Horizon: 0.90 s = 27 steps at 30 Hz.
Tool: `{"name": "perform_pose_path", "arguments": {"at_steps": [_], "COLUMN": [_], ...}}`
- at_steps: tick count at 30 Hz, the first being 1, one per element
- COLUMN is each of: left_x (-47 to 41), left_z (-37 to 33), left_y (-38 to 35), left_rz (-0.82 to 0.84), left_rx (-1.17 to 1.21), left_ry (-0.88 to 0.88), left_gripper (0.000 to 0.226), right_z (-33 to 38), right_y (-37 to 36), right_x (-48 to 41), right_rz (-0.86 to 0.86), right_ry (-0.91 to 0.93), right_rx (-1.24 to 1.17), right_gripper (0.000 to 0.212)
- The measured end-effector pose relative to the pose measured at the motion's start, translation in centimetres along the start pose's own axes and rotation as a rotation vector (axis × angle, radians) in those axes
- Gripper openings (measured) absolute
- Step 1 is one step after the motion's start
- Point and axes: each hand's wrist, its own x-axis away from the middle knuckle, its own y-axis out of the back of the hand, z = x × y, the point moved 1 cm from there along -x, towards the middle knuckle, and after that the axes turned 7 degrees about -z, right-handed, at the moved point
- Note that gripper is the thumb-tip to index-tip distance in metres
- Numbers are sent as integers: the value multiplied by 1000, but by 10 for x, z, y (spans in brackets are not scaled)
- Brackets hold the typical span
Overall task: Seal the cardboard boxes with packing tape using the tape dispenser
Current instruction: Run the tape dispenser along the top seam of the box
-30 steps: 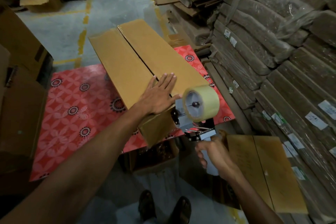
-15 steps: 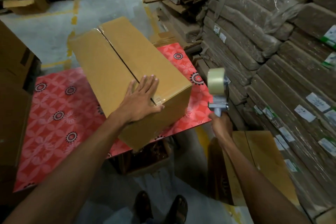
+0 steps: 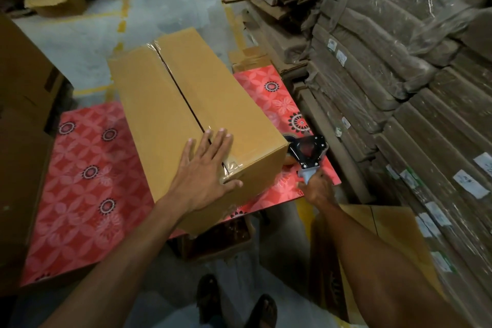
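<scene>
While left hand [image 3: 204,176] presses, box [image 3: 149,114] points far-left

Bundle labels [image 3: 470,185] too blurred

Plain tan cardboard box [image 3: 191,114] on a red table cover [image 3: 87,184] patterned with pale petals and dark ringed medallions; black-and-grey tape dispenser [image 3: 307,153]

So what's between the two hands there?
The near corner of the box, then a strip of red tabletop. The left hand lies flat on the box; the right hand grips the dispenser beside it. The head view shows this.
</scene>
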Motion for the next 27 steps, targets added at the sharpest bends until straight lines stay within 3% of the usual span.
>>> {"name": "perform_pose_path", "arguments": {"at_steps": [3, 6, 9, 12, 17, 27], "left_x": [-3, -23, -59, -103, -172, -281], "left_z": [11, 49, 101, 147, 221, 329], "left_y": [11, 19, 19, 21, 31, 39], "left_rz": [6, -57, -102, -123, -130, -122], "left_rx": [157, 261, 182, 170, 113, 69], "left_ry": [-3, 63, 120, 168, 203, 174], "left_gripper": [91, 79, 79, 82, 70, 60], "right_z": [13, 63, 139, 225, 357, 520], "right_y": [26, 76, 115, 104, 25, -38], "right_x": [-5, -2, 17, 39, 51, -36], "right_rz": [3, -240, -454, -272, -122, -135], "right_ry": [40, 210, 422, 626, 984, 1029], "right_rx": [99, 227, 20, -157, -20, 306], "right_gripper": [73, 49, 34, 15, 24, 49]}}
